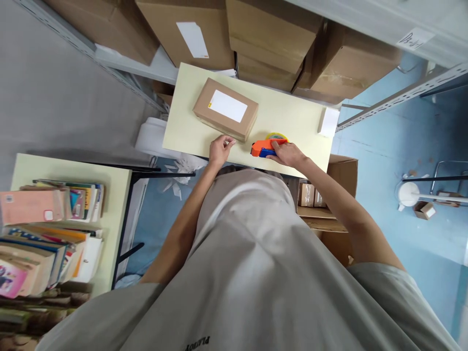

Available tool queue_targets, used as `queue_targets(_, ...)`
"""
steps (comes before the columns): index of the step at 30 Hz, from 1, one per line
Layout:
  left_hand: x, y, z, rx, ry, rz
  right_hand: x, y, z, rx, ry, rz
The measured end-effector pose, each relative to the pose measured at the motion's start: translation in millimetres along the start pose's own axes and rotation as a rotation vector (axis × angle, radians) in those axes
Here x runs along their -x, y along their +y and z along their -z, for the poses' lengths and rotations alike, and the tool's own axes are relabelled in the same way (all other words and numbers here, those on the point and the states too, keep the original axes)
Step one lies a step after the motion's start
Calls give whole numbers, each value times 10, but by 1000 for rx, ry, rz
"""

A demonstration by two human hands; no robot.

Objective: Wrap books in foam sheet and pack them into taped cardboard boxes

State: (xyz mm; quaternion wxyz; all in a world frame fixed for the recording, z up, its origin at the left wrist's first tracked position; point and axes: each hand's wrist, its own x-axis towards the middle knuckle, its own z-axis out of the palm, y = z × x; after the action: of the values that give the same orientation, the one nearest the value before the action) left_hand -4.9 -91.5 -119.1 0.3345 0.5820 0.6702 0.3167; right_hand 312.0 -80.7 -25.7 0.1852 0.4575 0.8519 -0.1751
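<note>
A brown cardboard box (204, 100) with a white label (228, 106) on its top lies at an angle on the pale yellow table (292, 117). Just in front of its near side is my left hand (220, 148), its fingers curled and the thumb and fingertips brought together; whether anything is pinched there is too small to see. To the right, my right hand (287, 154) grips an orange and blue tape dispenser (262, 147) with a yellow-edged roll of tape (276, 136) on it. The dispenser is close to the table's front edge, apart from the box.
A small white box (329, 122) stands at the table's right end. Large cartons (270, 29) fill the shelf behind. Left of me, a second table holds stacks of books (32, 204). An open carton (343, 180) with small boxes sits below right.
</note>
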Motion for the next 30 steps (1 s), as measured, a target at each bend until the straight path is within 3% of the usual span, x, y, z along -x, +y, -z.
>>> queue_targets(9, 11, -92, 17, 26, -27, 11, 35, 6, 54, -20, -30, -18)
queue_targets(16, 34, -242, 60, 40, 39, 69, 202, 326, -25, 71, -87, -124)
queue_targets(23, 23, -201, 69, 41, 77, 39, 242, 269, 5, 164, -111, -132)
queue_targets(30, -127, -125, -7, 75, 101, 53, 133, 332, 12, 111, -108, -204)
